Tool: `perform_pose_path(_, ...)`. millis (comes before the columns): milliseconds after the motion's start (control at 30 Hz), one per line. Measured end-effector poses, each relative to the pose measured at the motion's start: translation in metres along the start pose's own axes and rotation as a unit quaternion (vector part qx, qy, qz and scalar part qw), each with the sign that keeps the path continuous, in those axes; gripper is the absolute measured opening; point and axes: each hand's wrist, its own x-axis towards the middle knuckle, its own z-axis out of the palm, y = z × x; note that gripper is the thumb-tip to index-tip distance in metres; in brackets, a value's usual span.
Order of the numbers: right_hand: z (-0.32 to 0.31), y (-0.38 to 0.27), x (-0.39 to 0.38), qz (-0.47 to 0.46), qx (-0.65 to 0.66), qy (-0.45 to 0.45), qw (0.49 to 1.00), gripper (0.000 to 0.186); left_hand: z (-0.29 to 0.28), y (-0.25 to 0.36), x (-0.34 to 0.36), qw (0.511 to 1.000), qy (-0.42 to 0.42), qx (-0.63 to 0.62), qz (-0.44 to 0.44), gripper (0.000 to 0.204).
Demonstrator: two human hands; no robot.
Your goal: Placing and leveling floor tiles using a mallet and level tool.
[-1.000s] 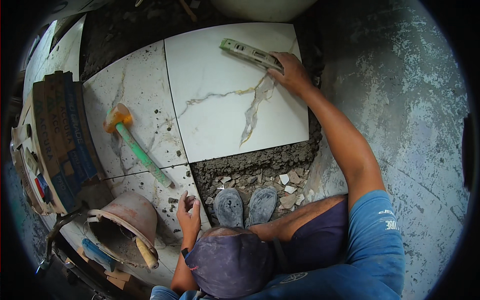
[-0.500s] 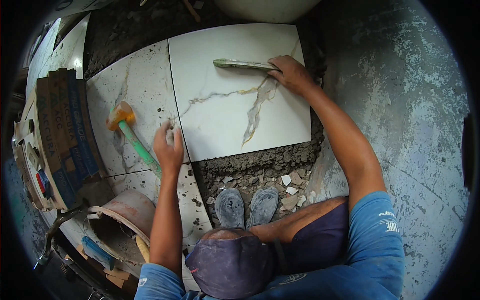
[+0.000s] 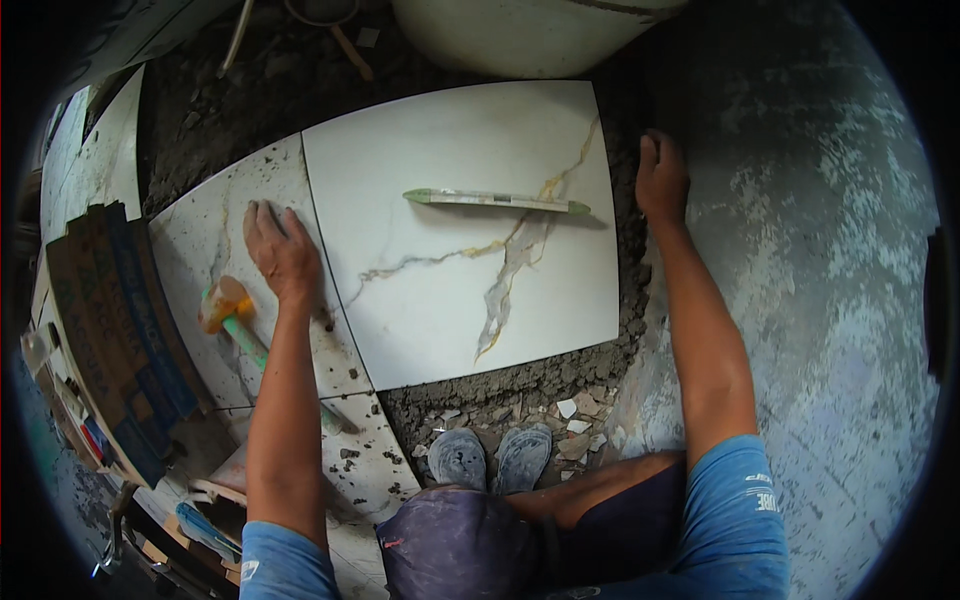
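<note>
A large white marble-patterned tile [image 3: 430, 320] lies in front of me, with grey and gold veins. On it rests a slim spirit level [image 3: 470, 199] with green ends, touched by neither hand. My left hand [image 3: 283, 252] is open, fingers apart, over the dusty laid tile [image 3: 190, 200] on the left. Below that hand is a mallet [image 3: 228, 305] with an orange head and green handle; my forearm covers part of the handle. My right hand [image 3: 662, 180] is just past the big tile's right edge, beside the wall, with fingers curled and nothing visible in them.
Rough mortar [image 3: 520, 375] borders the tile's near edge, with broken tile chips [image 3: 575, 425] around my shoes [image 3: 458, 460]. Stacked cardboard boxes [image 3: 120, 330] stand at the left. A pale rounded container [image 3: 520, 40] is at the far side. The painted wall [image 3: 820, 300] rises on the right.
My right hand has let go of the spirit level and moved right, off the tile. My left hand has moved farther forward and left. The view has shifted, so the tile appears lower.
</note>
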Motion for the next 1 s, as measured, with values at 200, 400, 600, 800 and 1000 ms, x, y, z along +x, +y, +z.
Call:
perform_pose_path(200, 0.030, 0.010, -0.017, 0.044, 0.062, 0.009, 0.997, 0.029, 0.001, -0.005, 0.005, 0.999, -0.025, 0.042, -0.005, 0.050)
perform_pose_path(400, 0.033, 0.009, -0.016, 0.045, 0.088, 0.018, 0.995, 0.028, 0.004, -0.010, 0.006, 0.998, -0.039, 0.054, -0.007, 0.052)
perform_pose_path(600, 0.030, 0.011, -0.012, 0.032, 0.106, 0.021, 0.994, 0.026, 0.006, -0.010, 0.006, 0.997, -0.044, 0.062, -0.005, 0.051)
perform_pose_path(800, 0.003, -0.023, 0.027, -0.008, 0.125, 0.104, 0.987, 0.026, 0.004, -0.010, 0.007, 0.997, -0.043, 0.069, 0.003, 0.051)
perform_pose_path(1000, -0.008, -0.035, 0.036, 0.010, 0.149, 0.112, 0.982, 0.024, 0.005, -0.011, 0.006, 0.997, -0.041, 0.068, 0.000, 0.051)
